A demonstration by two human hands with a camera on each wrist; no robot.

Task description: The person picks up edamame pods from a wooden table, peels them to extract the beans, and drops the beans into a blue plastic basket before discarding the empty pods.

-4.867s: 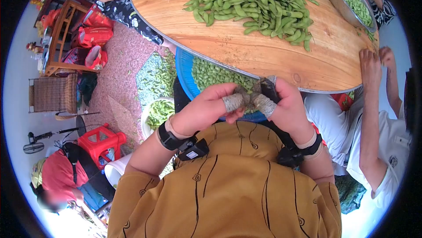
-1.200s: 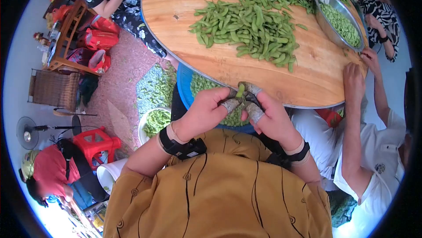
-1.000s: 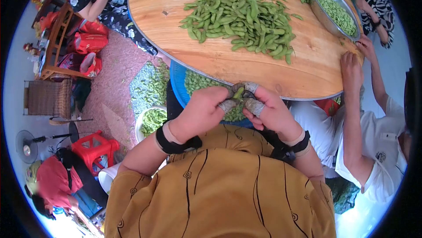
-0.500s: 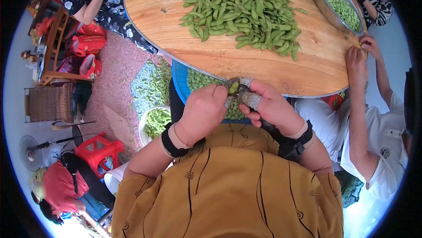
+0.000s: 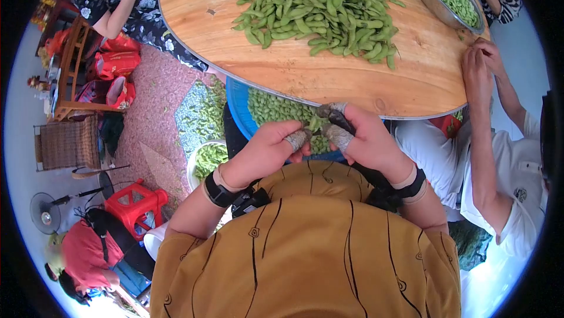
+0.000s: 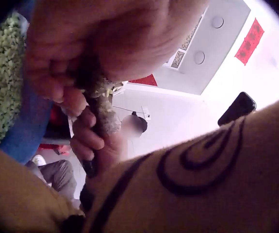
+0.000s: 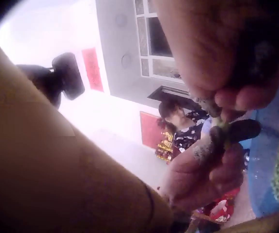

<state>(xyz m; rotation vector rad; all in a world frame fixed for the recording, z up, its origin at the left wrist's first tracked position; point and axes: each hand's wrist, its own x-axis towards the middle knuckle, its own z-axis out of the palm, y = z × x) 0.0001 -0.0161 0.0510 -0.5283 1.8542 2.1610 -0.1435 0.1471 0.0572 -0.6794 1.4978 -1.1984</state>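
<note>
Clamped in curled, tape-wrapped fingers of left hand (image 5: 267, 149) and right hand (image 5: 379, 143): green pod (image 5: 315, 123), held above blue basin (image 5: 238, 106) containing green beans (image 5: 276, 108). Partly overhanging basin: wooden table (image 5: 423, 77), bearing heaped pods (image 5: 329, 18).

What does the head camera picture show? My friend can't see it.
A person's left hand and right hand hold a small green bean pod above a curved blue plastic basin of loose green beans. Beyond them, a heap of green pods lies on a rounded brown wooden table, with a shiny metal bowl of beans near its edge.
</note>
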